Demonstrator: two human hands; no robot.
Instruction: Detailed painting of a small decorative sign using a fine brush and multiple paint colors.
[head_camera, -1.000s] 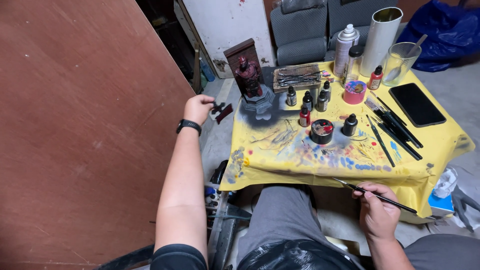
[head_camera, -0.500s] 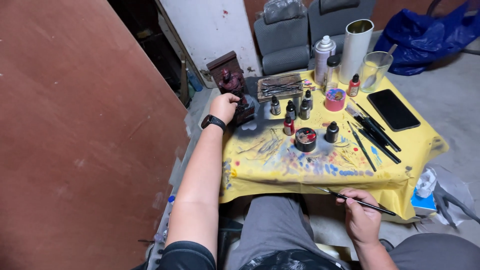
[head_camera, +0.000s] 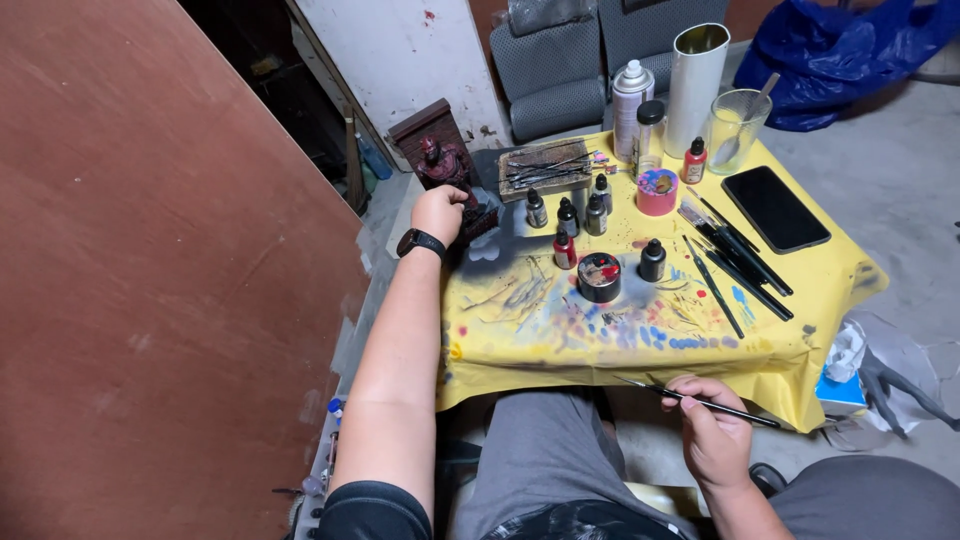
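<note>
The fingers of the right hand (head_camera: 715, 440) were pinched around a thin paintbrush (head_camera: 700, 402), held level in front of the near edge of the yellow cloth (head_camera: 520, 330), bristles pointing left and not touching anything. The left hand (head_camera: 440, 212) was curled shut around the base of a small dark red figurine (head_camera: 442, 165) at the far left corner of the table, just in front of a brown backing block (head_camera: 425, 130); a black wristband (head_camera: 420, 243) sat on that wrist.

Judged from the frame, painting was under way but not finished: the figurine appeared already coated in red, yet it stood at the table's corner, well apart from the brush.

Containers: a round black pot (head_camera: 599, 276) stood open near the cloth's centre with red paint showing inside. Several small dropper bottles (head_camera: 568, 215) stood capped around it; their contents could not be read. A pink cup (head_camera: 657, 190) held mixed paint smears. A clear glass (head_camera: 737, 130) held pale liquid and a stirrer. A spray can (head_camera: 630, 100) and a tall metal cylinder (head_camera: 697, 85) stood behind; the cylinder's contents were not visible. Spare brushes (head_camera: 735, 260) lay beside a black phone (head_camera: 775, 208).
</note>
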